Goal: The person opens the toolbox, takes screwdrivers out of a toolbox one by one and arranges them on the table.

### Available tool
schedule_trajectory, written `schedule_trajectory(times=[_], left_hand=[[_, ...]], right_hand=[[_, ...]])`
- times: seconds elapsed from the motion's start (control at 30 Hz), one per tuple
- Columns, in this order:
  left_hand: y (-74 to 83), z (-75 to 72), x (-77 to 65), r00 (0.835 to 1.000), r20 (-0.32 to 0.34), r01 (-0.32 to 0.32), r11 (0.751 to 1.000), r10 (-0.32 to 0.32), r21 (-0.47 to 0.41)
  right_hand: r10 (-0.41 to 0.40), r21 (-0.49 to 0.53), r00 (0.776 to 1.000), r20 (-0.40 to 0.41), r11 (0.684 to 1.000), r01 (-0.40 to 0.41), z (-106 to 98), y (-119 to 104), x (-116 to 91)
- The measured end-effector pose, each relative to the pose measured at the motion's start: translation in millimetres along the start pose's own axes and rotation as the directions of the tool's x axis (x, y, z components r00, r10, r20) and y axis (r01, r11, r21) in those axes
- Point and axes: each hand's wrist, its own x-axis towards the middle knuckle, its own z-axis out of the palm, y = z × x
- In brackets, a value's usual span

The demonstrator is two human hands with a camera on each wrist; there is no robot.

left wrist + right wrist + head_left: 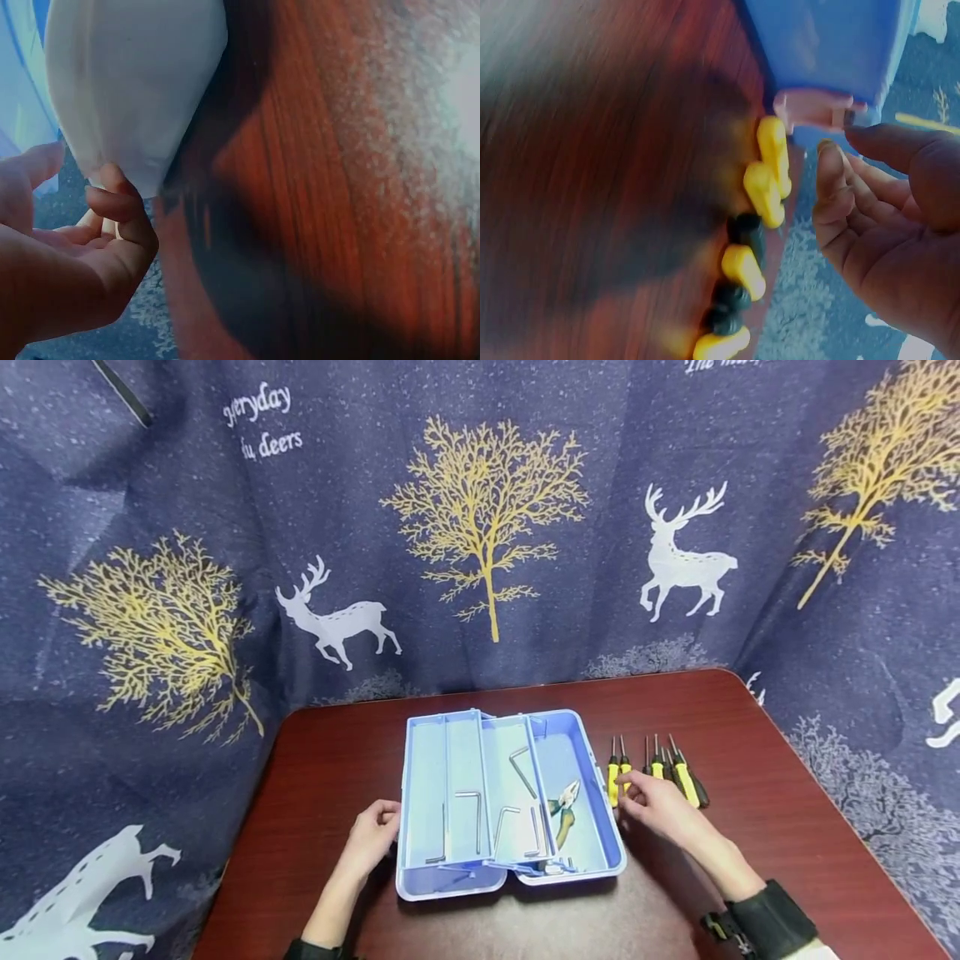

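A blue plastic toolbox (617, 860) lies spread open on the table, its trays folded out. Several L-shaped hex keys (478, 822) rest in the trays, and pliers (566, 814) with green handles lie in the right-hand compartment. Beside the box's left wall is my left hand (372, 839); its bent fingertips touch the wall in the left wrist view. My right hand (663, 810) hovers by the right wall, near a pinkish latch (817, 109), thumb and index finger apart with nothing between them. Several yellow and black screwdrivers (682, 777) lie in a row close to it.
The dark red wooden table (337, 743) carries the box in its middle. Behind and around it hangs a dark blue curtain (450, 668) with deer and trees printed on it. Black bands (772, 920) circle both wrists.
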Motion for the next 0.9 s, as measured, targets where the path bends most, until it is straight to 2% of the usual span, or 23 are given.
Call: schedule_trajectory(times=[0.07, 0.27, 0.43, 0.6, 0.9], left_hand=[[-0.2, 2.7, 2.2, 1.000, 0.017, -0.014, 1.000, 0.014, 0.001], [-3.1, 5.8, 4.4, 0.999, 0.036, -0.002, 1.000, 0.002, -0.017], [-12.5, 9.0, 1.9, 0.998, 0.062, 0.022, 0.997, -0.017, -0.076], [-13.1, 9.4, 2.2, 0.996, 0.083, 0.021, 0.995, -0.013, -0.101], [-6.7, -0.5, 4.0, 0.999, 0.048, -0.006, 0.996, 0.010, -0.084]], right_hand=[[0.005, -0.012, 1.000, 0.009, 1.000, -0.005, 2.9, -3.2, 3.7], [0.028, -0.002, 0.995, 0.094, 1.000, -0.028, 1.7, -9.3, 13.7], [-0.020, 0.015, 0.989, 0.144, 1.000, 0.018, 4.1, -6.2, 20.6], [-0.045, 0.014, 0.986, 0.157, 0.999, 0.044, 6.5, -4.9, 22.3], [-0.097, 0.026, 0.984, 0.147, 0.995, 0.095, 12.2, -8.6, 18.4]])
